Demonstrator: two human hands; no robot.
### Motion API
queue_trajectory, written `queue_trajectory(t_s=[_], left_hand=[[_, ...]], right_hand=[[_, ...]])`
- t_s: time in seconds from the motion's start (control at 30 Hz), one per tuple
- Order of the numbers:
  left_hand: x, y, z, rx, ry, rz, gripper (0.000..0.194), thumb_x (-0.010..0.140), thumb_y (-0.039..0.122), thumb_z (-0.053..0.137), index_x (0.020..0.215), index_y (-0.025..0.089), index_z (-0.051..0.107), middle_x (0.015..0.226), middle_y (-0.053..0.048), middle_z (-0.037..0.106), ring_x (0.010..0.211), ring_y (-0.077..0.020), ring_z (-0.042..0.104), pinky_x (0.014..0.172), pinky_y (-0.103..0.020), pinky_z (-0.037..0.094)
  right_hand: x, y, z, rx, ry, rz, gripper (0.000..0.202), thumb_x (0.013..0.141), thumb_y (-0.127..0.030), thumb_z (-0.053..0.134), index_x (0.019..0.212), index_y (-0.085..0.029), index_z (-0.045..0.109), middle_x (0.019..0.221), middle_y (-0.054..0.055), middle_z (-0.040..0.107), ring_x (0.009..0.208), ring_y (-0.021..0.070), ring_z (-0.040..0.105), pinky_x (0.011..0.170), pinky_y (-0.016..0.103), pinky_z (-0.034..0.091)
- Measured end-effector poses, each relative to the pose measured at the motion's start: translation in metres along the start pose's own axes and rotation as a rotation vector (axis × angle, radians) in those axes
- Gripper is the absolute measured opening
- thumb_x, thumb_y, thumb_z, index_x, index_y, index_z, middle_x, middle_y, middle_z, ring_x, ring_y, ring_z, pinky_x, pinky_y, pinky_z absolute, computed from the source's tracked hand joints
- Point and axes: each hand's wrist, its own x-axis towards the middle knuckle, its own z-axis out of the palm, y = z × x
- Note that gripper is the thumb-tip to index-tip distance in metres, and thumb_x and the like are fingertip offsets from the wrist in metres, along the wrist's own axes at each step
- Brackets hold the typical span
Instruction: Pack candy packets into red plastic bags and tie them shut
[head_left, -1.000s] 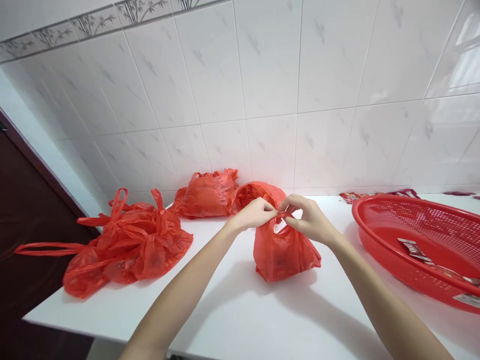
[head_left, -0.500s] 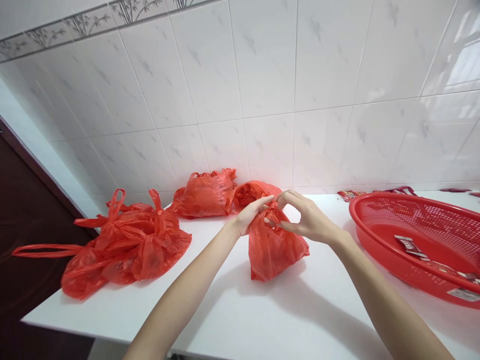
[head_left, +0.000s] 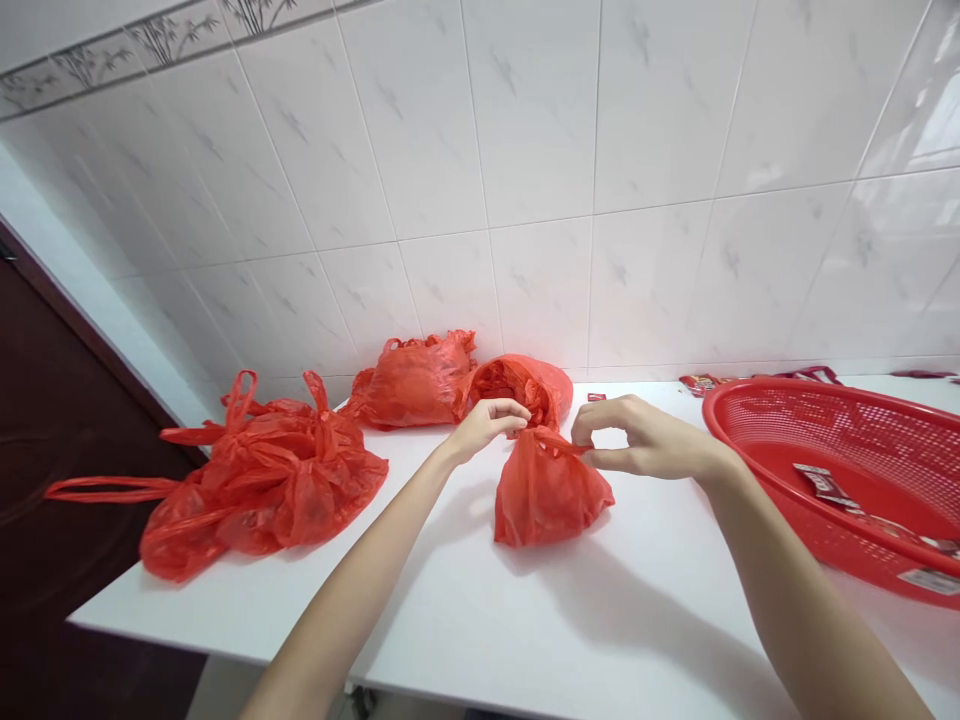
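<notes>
White tiles [head_left: 532, 120] rise behind the white tabletop [head_left: 450, 620]. Left of the red basket [head_left: 840, 560], which holds small packets [head_left: 825, 486] and bears an unreadable label [head_left: 930, 580], sits a filled red bag [head_left: 547, 495]; the right hand [head_left: 649, 437] pinches its handle, while the left hand [head_left: 487, 425] curls beside its top, grip unclear.

Left hand [head_left: 487, 425]: bare, slim-fingered
Right hand [head_left: 646, 438]: bare, slender fingers
Left forearm [head_left: 367, 580]: bare to the bottom edge of the frame, narrowing toward the wrist
Right forearm [head_left: 795, 570]: bare, smoothly tapered
</notes>
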Motion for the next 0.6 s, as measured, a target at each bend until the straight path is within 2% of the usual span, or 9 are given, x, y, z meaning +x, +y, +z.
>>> queue_trajectory(t_s=[0.17, 0.23, 0.3, 0.37, 0.43, 0.53, 0.6], left_hand=[[-0.006, -0.035, -0.013, 0.000, 0.036, -0.039, 0.027, 0.055, 0.034, 0.086, 0.069, 0.015, 0.072, 0.067, -0.001, 0.067, 0.063, -0.0127, 0.057, 0.066, -0.028, 0.047], [-0.008, -0.043, -0.014, -0.005, 0.073, -0.030, 0.029, 0.055, 0.035, 0.087, 0.068, 0.015, 0.071, 0.067, -0.001, 0.067, 0.064, -0.0134, 0.058, 0.068, -0.029, 0.048], [-0.010, -0.041, -0.012, -0.016, 0.127, 0.003, 0.030, 0.056, 0.036, 0.087, 0.071, 0.016, 0.071, 0.069, -0.001, 0.068, 0.068, -0.0146, 0.060, 0.072, -0.030, 0.050], [-0.013, -0.029, -0.007, -0.032, 0.178, 0.052, 0.030, 0.059, 0.036, 0.085, 0.078, 0.017, 0.071, 0.078, -0.002, 0.070, 0.076, -0.0163, 0.063, 0.078, -0.031, 0.051], [-0.018, -0.008, 0.002, -0.028, 0.183, 0.140, 0.029, 0.064, 0.034, 0.083, 0.087, 0.019, 0.073, 0.091, -0.004, 0.072, 0.089, -0.0191, 0.065, 0.083, -0.032, 0.051], [-0.028, 0.026, 0.023, 0.132, 0.062, 0.382, 0.024, 0.075, 0.031, 0.079, 0.096, 0.021, 0.075, 0.102, -0.007, 0.072, 0.100, -0.0220, 0.064, 0.091, -0.034, 0.050], [-0.035, 0.041, 0.038, 0.276, 0.001, 0.452, 0.017, 0.081, 0.033, 0.076, 0.094, 0.021, 0.075, 0.096, -0.005, 0.070, 0.093, -0.0200, 0.064, 0.088, -0.033, 0.049]], right_hand=[[-0.010, -0.003, -0.014, 0.062, -0.189, 0.065, 0.015, 0.082, -0.016, 0.065, 0.070, -0.023, 0.071, 0.072, -0.002, 0.070, 0.065, 0.0155, 0.061, 0.063, 0.028, 0.046], [-0.011, -0.004, -0.017, 0.098, -0.196, 0.068, 0.016, 0.082, -0.017, 0.066, 0.068, -0.022, 0.071, 0.070, -0.001, 0.070, 0.064, 0.0154, 0.061, 0.064, 0.029, 0.047], [-0.011, -0.006, -0.017, 0.188, -0.159, 0.082, 0.016, 0.084, -0.022, 0.067, 0.068, -0.021, 0.069, 0.069, -0.001, 0.070, 0.064, 0.0159, 0.063, 0.063, 0.029, 0.049], [-0.008, -0.007, -0.015, 0.343, -0.073, 0.121, 0.017, 0.087, -0.030, 0.068, 0.073, -0.021, 0.067, 0.071, 0.001, 0.070, 0.064, 0.0167, 0.065, 0.063, 0.030, 0.052], [-0.003, -0.008, -0.009, 0.505, 0.039, 0.154, 0.020, 0.089, -0.036, 0.069, 0.078, -0.020, 0.065, 0.073, 0.003, 0.072, 0.067, 0.0188, 0.069, 0.065, 0.033, 0.056], [0.006, -0.009, 0.004, 0.615, 0.219, 0.146, 0.025, 0.086, -0.041, 0.073, 0.080, -0.019, 0.065, 0.078, 0.005, 0.072, 0.074, 0.0211, 0.072, 0.072, 0.036, 0.059], [0.011, -0.010, 0.014, 0.609, 0.310, 0.117, 0.027, 0.084, -0.043, 0.075, 0.080, -0.018, 0.066, 0.078, 0.003, 0.070, 0.074, 0.0194, 0.070, 0.071, 0.034, 0.059]])
